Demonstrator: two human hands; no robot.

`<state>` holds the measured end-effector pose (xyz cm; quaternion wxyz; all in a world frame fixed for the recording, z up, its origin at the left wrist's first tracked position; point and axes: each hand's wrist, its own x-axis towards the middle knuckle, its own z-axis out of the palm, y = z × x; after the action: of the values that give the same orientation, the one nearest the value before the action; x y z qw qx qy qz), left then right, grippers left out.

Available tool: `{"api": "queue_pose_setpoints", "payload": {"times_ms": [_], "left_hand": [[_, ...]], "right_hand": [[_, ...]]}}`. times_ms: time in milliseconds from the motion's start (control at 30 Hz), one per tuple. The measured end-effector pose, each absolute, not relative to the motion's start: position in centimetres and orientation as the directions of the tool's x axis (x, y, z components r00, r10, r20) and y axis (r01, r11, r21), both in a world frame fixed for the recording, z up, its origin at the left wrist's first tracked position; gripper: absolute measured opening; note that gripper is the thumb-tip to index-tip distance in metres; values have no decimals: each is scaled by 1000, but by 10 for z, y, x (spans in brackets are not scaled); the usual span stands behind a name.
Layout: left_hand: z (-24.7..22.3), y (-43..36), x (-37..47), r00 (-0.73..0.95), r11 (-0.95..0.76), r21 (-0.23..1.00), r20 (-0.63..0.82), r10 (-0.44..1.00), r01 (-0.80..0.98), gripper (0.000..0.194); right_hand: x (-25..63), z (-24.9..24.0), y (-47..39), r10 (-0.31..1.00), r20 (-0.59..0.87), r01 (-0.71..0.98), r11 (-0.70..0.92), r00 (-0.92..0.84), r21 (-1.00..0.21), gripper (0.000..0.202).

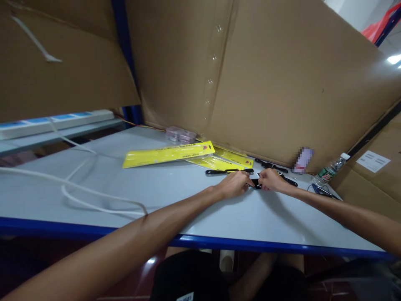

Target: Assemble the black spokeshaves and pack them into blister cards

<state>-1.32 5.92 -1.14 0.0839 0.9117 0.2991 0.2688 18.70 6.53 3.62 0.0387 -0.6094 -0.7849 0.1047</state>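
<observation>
Close together over the table, my left hand (pixel 236 184) and my right hand (pixel 272 180) work at one small black strap (pixel 256 183). The fingers of my left hand are closed on its left end. My right hand pinches at its right end, where a small pale edge shows by the fingertips; what that is I cannot make out. A long black strap (pixel 216 172) lies just behind my left hand. Another black strap (pixel 290 181) sticks out beyond my right hand, and more black straps (pixel 272 166) rest farther back.
Yellow flat packages (pixel 169 154) lie left of the hands, with clear plastic boxes (pixel 181 134) behind. At right stand a water bottle (pixel 331 169) and a phone-like object (pixel 303 160). White cables (pixel 103 179) cross the table's left side. Tall cardboard (pixel 266 83) walls the back.
</observation>
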Motion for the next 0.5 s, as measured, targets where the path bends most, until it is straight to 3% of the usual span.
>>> {"api": "queue_pose_setpoints", "payload": {"times_ms": [133,300,367,433,500], "left_hand": [[-11,59,-13,675,-806,303,442,591,508,44],[-9,57,-12,670,-798,298,434,602,524,43],[-8,57,-13,673,-798,300,430,602,522,43],[-8,57,-13,674,-800,303,431,599,517,45],[-9,57,-13,675,-801,306,433,598,515,45]], "right_hand": [[188,36,66,959,-61,948,262,-277,-184,20],[194,50,52,895,-14,891,442,-446,-103,24],[199,57,47,792,-39,791,611,-610,29,31],[204,62,44,624,-123,586,773,-772,244,27],[205,65,44,481,-225,363,833,-847,418,23]]}}
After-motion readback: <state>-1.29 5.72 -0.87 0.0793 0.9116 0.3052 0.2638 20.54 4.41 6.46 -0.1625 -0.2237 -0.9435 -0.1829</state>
